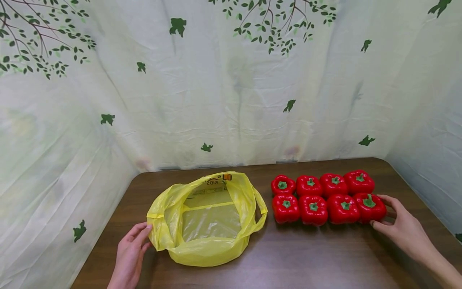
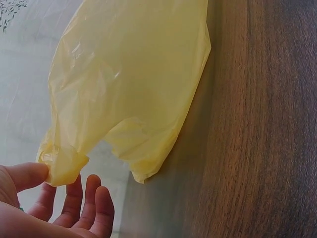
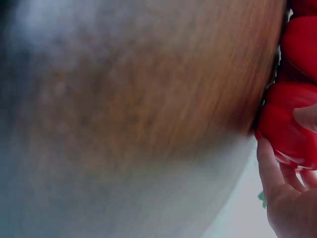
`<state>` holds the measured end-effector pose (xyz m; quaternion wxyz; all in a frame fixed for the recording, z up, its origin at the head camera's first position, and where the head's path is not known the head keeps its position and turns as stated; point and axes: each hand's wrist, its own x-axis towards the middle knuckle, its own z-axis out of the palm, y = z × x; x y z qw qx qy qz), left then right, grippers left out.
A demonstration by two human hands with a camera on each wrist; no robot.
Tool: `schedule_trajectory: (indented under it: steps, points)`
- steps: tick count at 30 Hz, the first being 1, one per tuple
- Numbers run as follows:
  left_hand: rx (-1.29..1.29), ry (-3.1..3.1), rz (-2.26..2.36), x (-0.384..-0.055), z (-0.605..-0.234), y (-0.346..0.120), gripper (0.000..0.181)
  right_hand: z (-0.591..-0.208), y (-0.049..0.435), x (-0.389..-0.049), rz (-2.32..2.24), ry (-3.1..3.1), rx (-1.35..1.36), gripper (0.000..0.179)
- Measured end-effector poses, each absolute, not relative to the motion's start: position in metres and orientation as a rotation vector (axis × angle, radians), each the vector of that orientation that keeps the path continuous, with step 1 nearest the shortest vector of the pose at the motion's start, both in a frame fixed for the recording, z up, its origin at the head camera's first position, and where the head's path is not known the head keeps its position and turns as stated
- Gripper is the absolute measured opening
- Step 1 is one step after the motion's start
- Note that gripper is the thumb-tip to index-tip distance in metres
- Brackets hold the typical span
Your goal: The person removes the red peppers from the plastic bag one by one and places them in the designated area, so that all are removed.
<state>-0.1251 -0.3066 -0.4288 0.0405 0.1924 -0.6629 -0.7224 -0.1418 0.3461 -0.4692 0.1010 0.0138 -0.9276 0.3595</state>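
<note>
A yellow plastic bag (image 1: 209,252) stands on the table with its mouth spread wide, facing up. My left hand (image 1: 128,253) pinches the left side of its rim between thumb and fingers; the left wrist view shows the thumb on a crumpled bit of the bag (image 2: 67,166). Several red bell peppers with green stems sit in two rows to the right of the bag. At the right end of the front row, my right hand (image 1: 406,224) grips a red bell pepper (image 1: 369,206), thumb in front and fingers behind. That pepper (image 3: 287,121) still touches its row.
The brown wooden table (image 1: 288,261) carries the bag and peppers. The back row of peppers (image 1: 333,184) stands close behind the front row. A pale curtain (image 1: 231,100) with leaf prints hangs behind the table and along its sides.
</note>
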Motion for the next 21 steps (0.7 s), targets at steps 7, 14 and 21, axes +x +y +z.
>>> schedule_trajectory:
  steps: [7,14,21]
  points:
    - [0.597,-2.012,-2.223,-0.124,-0.430,-0.306,0.009,-0.468,0.345,-0.141,1.099,-2.724,0.038,0.082]
    - [0.559,-1.995,-2.227,-0.123,-0.429,-0.306,0.010,-0.456,0.346,-0.134,1.117,-2.645,0.027,0.084]
    - [0.538,-1.989,-2.210,-0.119,-0.425,-0.314,0.014,-0.439,0.339,-0.126,1.073,-2.560,-0.010,0.080]
